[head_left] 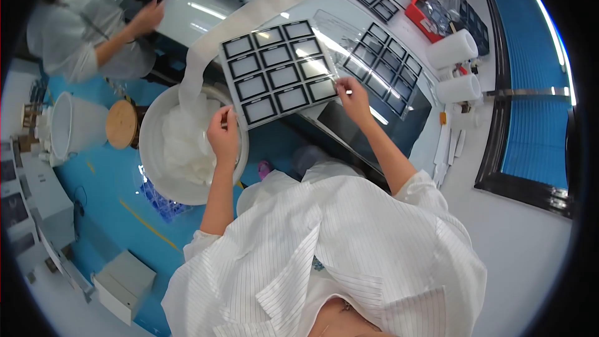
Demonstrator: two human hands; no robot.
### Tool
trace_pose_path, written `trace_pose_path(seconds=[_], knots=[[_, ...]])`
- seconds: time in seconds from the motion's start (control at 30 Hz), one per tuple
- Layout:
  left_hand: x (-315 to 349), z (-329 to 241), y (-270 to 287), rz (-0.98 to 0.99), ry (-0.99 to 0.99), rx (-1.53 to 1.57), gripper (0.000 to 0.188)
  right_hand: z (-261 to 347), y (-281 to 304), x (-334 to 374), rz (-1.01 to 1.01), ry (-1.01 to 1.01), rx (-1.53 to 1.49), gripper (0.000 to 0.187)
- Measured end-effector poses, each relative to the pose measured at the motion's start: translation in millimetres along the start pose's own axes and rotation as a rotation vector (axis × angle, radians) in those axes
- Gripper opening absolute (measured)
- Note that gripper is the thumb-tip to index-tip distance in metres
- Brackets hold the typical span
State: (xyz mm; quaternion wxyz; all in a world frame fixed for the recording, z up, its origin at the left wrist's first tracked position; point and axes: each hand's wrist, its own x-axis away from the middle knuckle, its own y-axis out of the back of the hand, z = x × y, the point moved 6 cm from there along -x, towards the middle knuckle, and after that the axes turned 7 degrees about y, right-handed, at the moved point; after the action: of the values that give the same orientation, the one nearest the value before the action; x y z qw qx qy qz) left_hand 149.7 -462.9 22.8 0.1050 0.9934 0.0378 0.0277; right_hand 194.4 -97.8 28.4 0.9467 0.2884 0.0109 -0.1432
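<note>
Tall white plastic tub [78,126] at the far left, standing on a blue floor [103,181]. Next to it, toward the upper left, a co-worker in white clothing [81,22] stands by a glossy white table [181,15], one forearm bent and its hand raised. Below the co-worker is a round, tan wooden stool top [121,123]. A wide, round white bin [150,153] follows, filled with crumpled, translucent white material [190,143], possibly thin film or foam; the blur prevents a firm reading. A long, pale, flexible strip [265,9] runs from the bin up across the table. The person's left hand [223,131], in front of the bin, has thumb and fingers clamped on the left edge of a clear sheet bearing twelve black-framed rectangles [279,75]. The sheet is held up, tilted, between both hands, near the table's front edge. The person's right hand [354,100] pinches its lower right edge between thumb and fingers. Farther right, a similar black-framed sheet [388,65] lies on the table. Beyond are a red plastic tray [417,17], two thick white rolls [452,48] and a blue-paned, dark-framed window [536,131].
</note>
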Motion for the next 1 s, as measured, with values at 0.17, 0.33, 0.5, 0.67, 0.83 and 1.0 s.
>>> trace_pose_path(seconds=[0.17, 0.33, 0.5, 0.67, 0.83, 1.0], knots=[[-10.2, -50.7, -87.8, 0.113, -0.488, -0.586, 0.039, -27.6, 7.1, -62.7, -0.065, 0.102, 0.238, 0.035], [-16.2, -19.2, -97.0, 0.006, -0.231, -0.868, 0.057, 2.4, -13.3, -70.4, 0.180, -0.079, 0.593, 0.063], [-17.1, 6.2, -89.8, 0.010, -0.170, -0.788, 0.058, -14.4, -17.7, -67.7, 0.277, -0.206, 0.501, 0.071], [-27.0, 4.2, -85.5, 0.012, -0.083, -0.693, 0.054, -25.9, -9.9, -74.0, 0.177, -0.313, 0.417, 0.061], [-37.2, 20.3, -68.8, -0.030, 0.030, -0.448, 0.047, -29.0, -9.4, -70.3, 0.156, -0.342, 0.438, 0.054], [-54.8, 30.7, -59.1, -0.073, 0.334, -0.078, 0.040, -61.2, -9.5, -73.5, 0.059, -0.302, 0.412, 0.042]])
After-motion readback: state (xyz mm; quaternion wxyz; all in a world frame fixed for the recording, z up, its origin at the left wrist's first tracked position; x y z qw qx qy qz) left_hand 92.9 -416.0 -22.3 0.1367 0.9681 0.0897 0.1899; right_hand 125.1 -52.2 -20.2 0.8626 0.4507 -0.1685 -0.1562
